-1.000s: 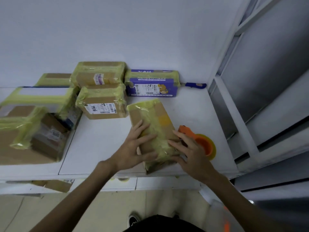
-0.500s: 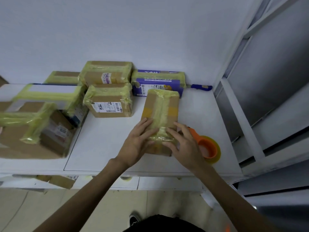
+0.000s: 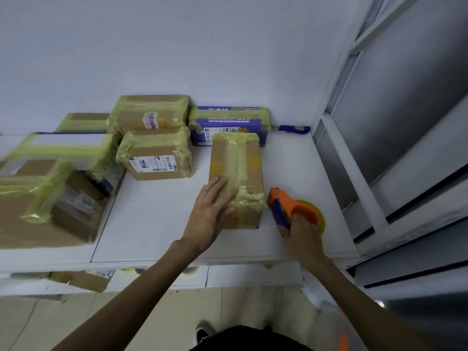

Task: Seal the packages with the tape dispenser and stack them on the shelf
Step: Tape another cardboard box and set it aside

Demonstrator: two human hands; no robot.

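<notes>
on the worktop [image 3: 157, 224] the package [image 3: 236, 171] lay just left of the tape dispenser [image 3: 291, 211], its far end before a printed box [image 3: 228, 121]; other parcels [image 3: 154, 163] stood farther left.

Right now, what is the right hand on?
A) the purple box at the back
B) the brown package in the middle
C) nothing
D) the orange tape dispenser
D: the right hand grips the orange tape dispenser beside the package, while the left hand lies flat on that package.

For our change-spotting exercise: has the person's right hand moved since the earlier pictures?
Yes. The right hand has left the taped package and moved rightward onto the orange tape dispenser.
</notes>
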